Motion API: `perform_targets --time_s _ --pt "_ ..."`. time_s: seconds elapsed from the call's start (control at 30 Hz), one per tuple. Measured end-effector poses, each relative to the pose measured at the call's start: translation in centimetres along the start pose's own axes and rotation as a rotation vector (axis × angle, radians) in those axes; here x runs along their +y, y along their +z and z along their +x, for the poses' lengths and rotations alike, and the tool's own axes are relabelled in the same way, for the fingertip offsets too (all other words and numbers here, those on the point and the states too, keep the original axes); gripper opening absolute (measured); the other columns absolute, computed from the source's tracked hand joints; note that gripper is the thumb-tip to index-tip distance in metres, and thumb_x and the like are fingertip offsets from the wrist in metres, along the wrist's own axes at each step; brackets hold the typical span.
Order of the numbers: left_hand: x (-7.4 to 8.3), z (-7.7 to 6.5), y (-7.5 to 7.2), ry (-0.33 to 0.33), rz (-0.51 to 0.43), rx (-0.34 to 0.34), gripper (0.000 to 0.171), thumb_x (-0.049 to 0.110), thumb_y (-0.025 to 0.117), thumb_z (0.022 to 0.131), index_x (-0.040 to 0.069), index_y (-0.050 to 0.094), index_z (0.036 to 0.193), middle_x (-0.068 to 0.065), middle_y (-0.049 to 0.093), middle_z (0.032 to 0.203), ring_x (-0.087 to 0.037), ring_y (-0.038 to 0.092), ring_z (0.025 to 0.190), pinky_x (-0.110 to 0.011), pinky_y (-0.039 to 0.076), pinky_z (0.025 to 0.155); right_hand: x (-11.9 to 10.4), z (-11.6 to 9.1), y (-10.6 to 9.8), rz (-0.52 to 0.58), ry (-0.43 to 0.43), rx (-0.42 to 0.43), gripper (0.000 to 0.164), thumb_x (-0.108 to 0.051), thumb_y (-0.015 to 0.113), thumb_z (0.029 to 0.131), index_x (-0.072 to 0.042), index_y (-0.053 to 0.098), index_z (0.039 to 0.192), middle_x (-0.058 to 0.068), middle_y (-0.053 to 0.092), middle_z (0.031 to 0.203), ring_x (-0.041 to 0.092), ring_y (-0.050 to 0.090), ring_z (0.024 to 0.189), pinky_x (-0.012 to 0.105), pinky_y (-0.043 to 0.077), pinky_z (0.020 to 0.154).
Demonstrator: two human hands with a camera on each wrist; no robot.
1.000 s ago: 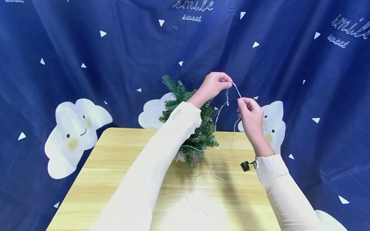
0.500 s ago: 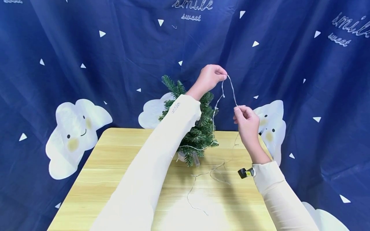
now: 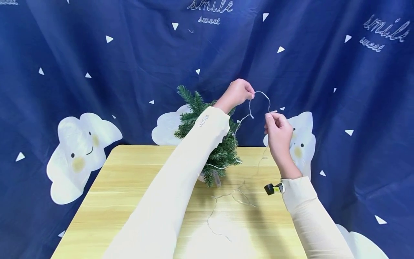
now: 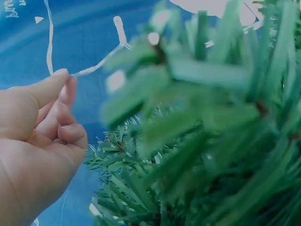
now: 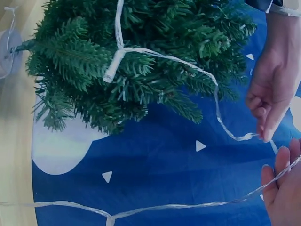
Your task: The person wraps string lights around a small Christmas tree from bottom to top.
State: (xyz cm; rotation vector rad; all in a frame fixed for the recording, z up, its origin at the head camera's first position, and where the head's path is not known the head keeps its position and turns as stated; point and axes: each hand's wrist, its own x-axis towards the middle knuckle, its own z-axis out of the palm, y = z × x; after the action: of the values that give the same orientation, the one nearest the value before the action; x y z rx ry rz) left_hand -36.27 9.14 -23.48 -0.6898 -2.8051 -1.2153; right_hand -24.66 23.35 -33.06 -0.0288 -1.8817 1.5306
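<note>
Left hand (image 3: pixel 238 92) pinches the light string (image 5: pixel 120 49) beside the tree (image 3: pixel 223 153), fingertips together. Right hand (image 3: pixel 280 133) pinches it lower.

This looks like a small curtained-off filming corner; whether it belongs to a home or a studio cannot be told. A deep-blue fabric curtain (image 3: pixel 139 54) printed with white triangles (image 3: pixel 175 26), smiling white clouds (image 3: pixel 81 147) and the cursive words "smile sweet" (image 3: pixel 208 21) hangs in folds just behind a pale wood-grain desk (image 3: pixel 126 172) with rounded corners. A small black wrist camera (image 3: pixel 269 189) juts from a cream cloth cuff (image 3: pixel 299 194).
</note>
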Motion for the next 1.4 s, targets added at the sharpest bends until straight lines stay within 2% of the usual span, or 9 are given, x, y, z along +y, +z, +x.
perform_targets --time_s 0.2,0.3,0.4,0.57,0.77,0.9,0.97,1.17,1.4 --pt "-0.4 0.1 -0.5 -0.054 0.153 -0.022 0.017 0.021 0.070 0.096 0.013 0.077 0.110 0.002 0.073 0.115 -0.014 0.063 0.104 -0.027 0.049 0.094 -0.5 1.4 0.9 -0.010 0.026 -0.045 0.024 -0.027 0.068 0.097 -0.004 0.072 0.102 -0.006 0.060 0.068 0.008 0.057 0.057 0.019 0.051 0.059" --pt "-0.7 0.2 -0.9 -0.083 0.152 -0.021 0.020 0.021 0.069 0.097 0.014 0.076 0.114 0.002 0.072 0.118 -0.014 0.063 0.107 -0.027 0.049 0.095 -0.7 2.1 1.4 -0.022 0.002 -0.073 0.025 -0.026 0.068 0.096 -0.002 0.072 0.103 -0.007 0.060 0.067 0.008 0.056 0.057 0.018 0.051 0.058" --pt "-1.0 0.1 -1.3 -0.097 0.127 0.010 0.020 0.020 0.070 0.096 0.015 0.075 0.115 0.003 0.072 0.119 -0.014 0.063 0.110 -0.027 0.049 0.096 -0.9 2.6 2.1 -0.034 -0.025 -0.092 0.026 -0.026 0.068 0.097 -0.001 0.072 0.103 -0.005 0.061 0.067 0.008 0.056 0.059 0.017 0.050 0.057" --pt "-1.5 0.1 -1.8 -0.051 0.042 0.062 0.018 0.015 0.070 0.095 0.012 0.076 0.112 0.001 0.074 0.112 -0.014 0.065 0.104 -0.025 0.050 0.092 -0.9 3.4 3.0 -0.058 -0.051 -0.131 0.023 -0.027 0.067 0.097 -0.005 0.072 0.101 -0.001 0.062 0.071 0.009 0.057 0.062 0.018 0.050 0.059" --pt "-1.7 0.1 -2.2 0.031 -0.119 -0.006 0.018 0.009 0.070 0.094 0.009 0.072 0.112 -0.004 0.073 0.112 -0.014 0.066 0.102 -0.026 0.050 0.089 -0.9 4.4 3.9 -0.090 -0.074 -0.164 0.025 -0.027 0.065 0.099 -0.003 0.072 0.103 0.004 0.062 0.073 0.007 0.055 0.058 0.018 0.049 0.058" --pt "-1.6 0.2 -2.7 0.056 -0.112 -0.064 0.019 0.009 0.070 0.095 0.009 0.071 0.114 -0.004 0.073 0.115 -0.014 0.067 0.105 -0.026 0.050 0.091 -1.2 5.0 4.4 -0.096 -0.081 -0.183 0.025 -0.026 0.064 0.099 -0.003 0.072 0.102 -0.001 0.062 0.071 0.009 0.056 0.060 0.018 0.049 0.059" --pt "-1.6 0.2 -2.9 0.069 -0.102 -0.089 0.020 0.009 0.070 0.095 0.009 0.071 0.115 -0.005 0.072 0.116 -0.014 0.067 0.105 -0.025 0.050 0.091 -1.4 5.3 4.5 -0.102 -0.087 -0.192 0.024 -0.026 0.064 0.100 -0.003 0.071 0.101 -0.009 0.058 0.068 0.010 0.055 0.059 0.018 0.048 0.058" --pt "-1.1 -0.1 -3.5 0.103 -0.097 -0.126 0.024 0.008 0.067 0.096 0.007 0.070 0.120 -0.006 0.071 0.117 -0.014 0.065 0.106 -0.024 0.050 0.092 -2.0 5.9 4.7 -0.121 -0.090 -0.228 0.025 -0.030 0.064 0.100 -0.006 0.071 0.096 -0.008 0.057 0.067 0.010 0.053 0.057 0.021 0.045 0.058" --pt "-0.2 -0.3 -3.9 0.115 -0.016 -0.150 0.013 0.012 0.067 0.098 0.009 0.074 0.108 -0.002 0.072 0.111 -0.013 0.062 0.100 -0.025 0.048 0.087 -2.8 6.3 4.3 -0.133 -0.089 -0.253 0.026 -0.033 0.063 0.100 -0.009 0.070 0.094 -0.006 0.059 0.070 0.011 0.055 0.062 0.021 0.047 0.061"
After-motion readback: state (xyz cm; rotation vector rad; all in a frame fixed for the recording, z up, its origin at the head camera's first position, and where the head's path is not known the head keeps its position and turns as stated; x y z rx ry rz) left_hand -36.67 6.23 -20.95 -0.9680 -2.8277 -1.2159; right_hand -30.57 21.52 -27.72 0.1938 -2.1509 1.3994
